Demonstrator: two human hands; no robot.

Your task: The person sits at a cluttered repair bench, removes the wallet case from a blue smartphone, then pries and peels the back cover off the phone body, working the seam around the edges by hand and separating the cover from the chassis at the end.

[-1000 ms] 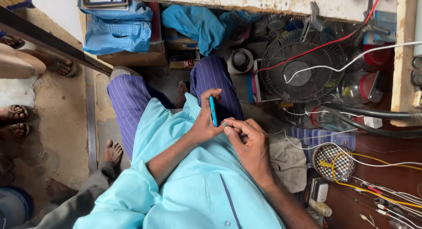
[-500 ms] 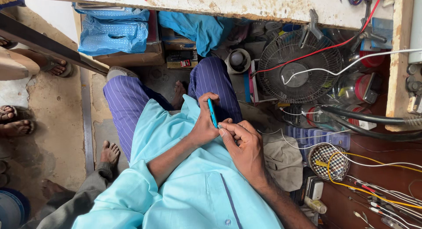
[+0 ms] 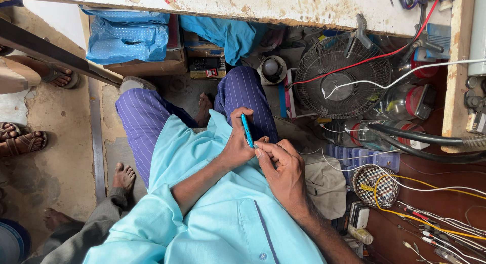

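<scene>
My left hand (image 3: 237, 142) grips a slim blue phone (image 3: 247, 131) on its edge, held upright over my lap. My right hand (image 3: 281, 165) sits just to the right of it, its fingertips pressed against the phone's lower edge. It may hold a small tool, but I cannot make one out. Both forearms rest across my light blue shirt (image 3: 212, 213), above striped purple trousers (image 3: 243, 94).
A wire fan guard (image 3: 343, 84) with red and white cables lies to the right. A small woven basket (image 3: 382, 185), wires and parts cover the brown bench (image 3: 430, 203). Blue plastic bags (image 3: 126, 36) sit at the back left. Other people's sandalled and bare feet (image 3: 23, 142) stand at left.
The view has shifted slightly. My hands stay together on the phone, with the fingers of my right hand moving a little along its lower edge.
</scene>
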